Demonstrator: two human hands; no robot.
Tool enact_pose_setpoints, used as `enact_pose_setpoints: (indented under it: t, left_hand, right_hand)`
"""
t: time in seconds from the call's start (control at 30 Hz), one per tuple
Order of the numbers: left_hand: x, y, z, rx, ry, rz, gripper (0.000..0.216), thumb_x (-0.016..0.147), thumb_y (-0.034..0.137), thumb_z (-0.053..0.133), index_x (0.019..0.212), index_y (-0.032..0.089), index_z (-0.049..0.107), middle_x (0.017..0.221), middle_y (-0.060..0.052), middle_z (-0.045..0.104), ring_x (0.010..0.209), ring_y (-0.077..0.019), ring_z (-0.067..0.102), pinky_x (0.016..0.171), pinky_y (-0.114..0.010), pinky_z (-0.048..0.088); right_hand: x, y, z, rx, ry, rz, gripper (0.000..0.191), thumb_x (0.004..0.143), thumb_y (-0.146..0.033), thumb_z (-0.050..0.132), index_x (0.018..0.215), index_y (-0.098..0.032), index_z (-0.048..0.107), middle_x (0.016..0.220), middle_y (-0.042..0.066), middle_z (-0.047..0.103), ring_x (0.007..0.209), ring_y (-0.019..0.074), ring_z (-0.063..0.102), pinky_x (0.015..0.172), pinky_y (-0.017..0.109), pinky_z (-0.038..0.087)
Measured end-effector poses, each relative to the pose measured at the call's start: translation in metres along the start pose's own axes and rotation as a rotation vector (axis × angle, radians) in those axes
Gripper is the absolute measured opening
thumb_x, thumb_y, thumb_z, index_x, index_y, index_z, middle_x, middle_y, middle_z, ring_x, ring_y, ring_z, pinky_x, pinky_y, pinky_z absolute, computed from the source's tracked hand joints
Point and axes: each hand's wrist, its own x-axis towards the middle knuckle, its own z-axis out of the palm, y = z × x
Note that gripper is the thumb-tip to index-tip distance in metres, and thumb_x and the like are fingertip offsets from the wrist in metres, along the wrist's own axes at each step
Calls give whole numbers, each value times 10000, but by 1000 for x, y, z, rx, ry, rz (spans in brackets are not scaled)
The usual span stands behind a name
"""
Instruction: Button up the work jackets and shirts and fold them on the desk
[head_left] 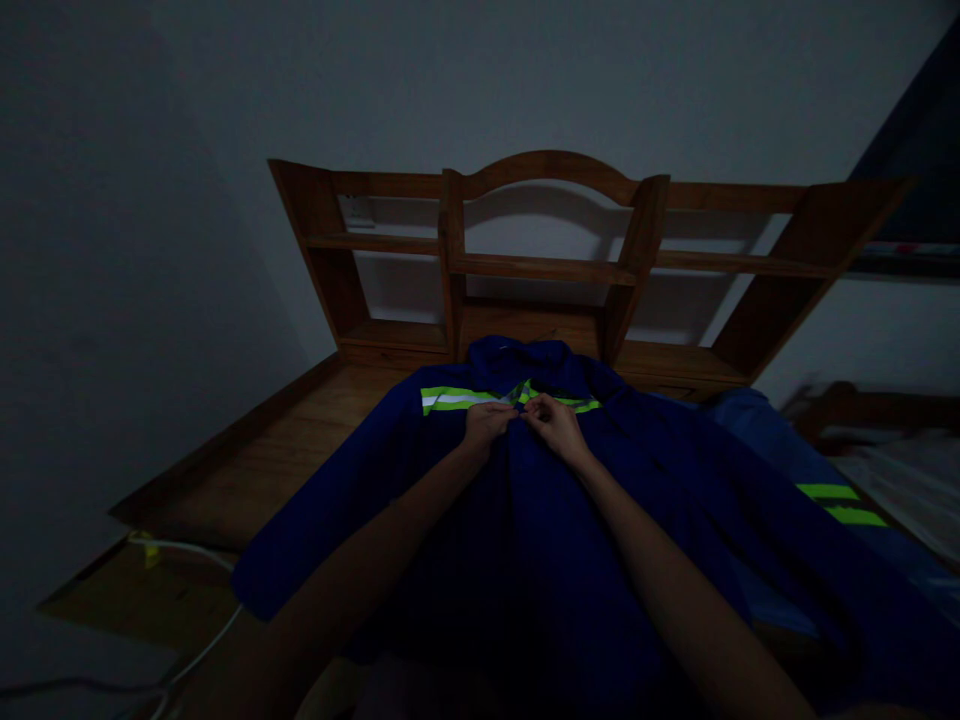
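A dark blue work jacket [615, 520] with yellow-green and silver reflective stripes lies spread flat on a wooden surface [292, 450], collar toward the far end. My left hand [486, 420] and my right hand [551, 420] meet at the chest, just below the collar. Both pinch the front edges of the jacket where the stripe is split. One sleeve reaches out to the left, the other to the right with two stripes [840, 503] on it.
A wooden shelf unit [547, 265] with open compartments stands against the white wall behind the jacket. A white cable [202, 640] runs off the near left edge. More wooden furniture shows dimly at the right [877, 420]. The room is dark.
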Motion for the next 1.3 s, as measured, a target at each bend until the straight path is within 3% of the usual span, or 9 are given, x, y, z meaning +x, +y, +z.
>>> enact_pose_setpoints:
  t: [0.23, 0.37, 0.53, 0.97, 1.3]
  left_hand:
    - [1, 2, 2, -25, 15, 26, 325, 500, 155, 771, 797, 117, 646, 458, 48, 551, 386, -44, 432, 410, -173, 295]
    - [-1, 7, 2, -12, -19, -22, 370, 523, 159, 785, 865, 108, 653, 508, 20, 592, 439, -65, 512, 450, -180, 366]
    - [-1, 8, 3, -39, -24, -47, 340, 563, 230, 802, 843, 100, 659, 591, -19, 637, 518, -92, 589, 518, -199, 444]
    - [0, 7, -1, -70, -73, -92, 344, 534, 173, 812, 836, 102, 662, 627, -29, 654, 553, -107, 614, 529, -201, 459]
    - [7, 4, -3, -77, -39, -153, 353, 487, 119, 813, 813, 98, 680, 664, -48, 676, 567, -119, 630, 553, -214, 482]
  right_hand:
    - [-1, -4, 1, 13, 36, 13, 178, 813, -331, 547, 909, -191, 599, 782, 18, 649, 689, 146, 603, 650, 254, 455]
    - [-1, -5, -1, 15, 31, -1, 185, 844, -347, 504, 888, -198, 604, 776, 18, 646, 679, 148, 598, 645, 258, 446]
    - [-1, -4, -2, -7, 23, -49, 150, 818, -295, 528, 890, -190, 606, 826, 30, 649, 732, 154, 597, 704, 270, 448]
    - [-1, -2, -1, -97, -10, -121, 114, 830, -229, 522, 913, -189, 588, 845, 35, 636, 749, 151, 586, 707, 264, 436]
    - [-2, -3, -3, -220, -28, -194, 68, 832, -191, 530, 885, -182, 571, 835, 26, 599, 765, 147, 545, 707, 250, 406]
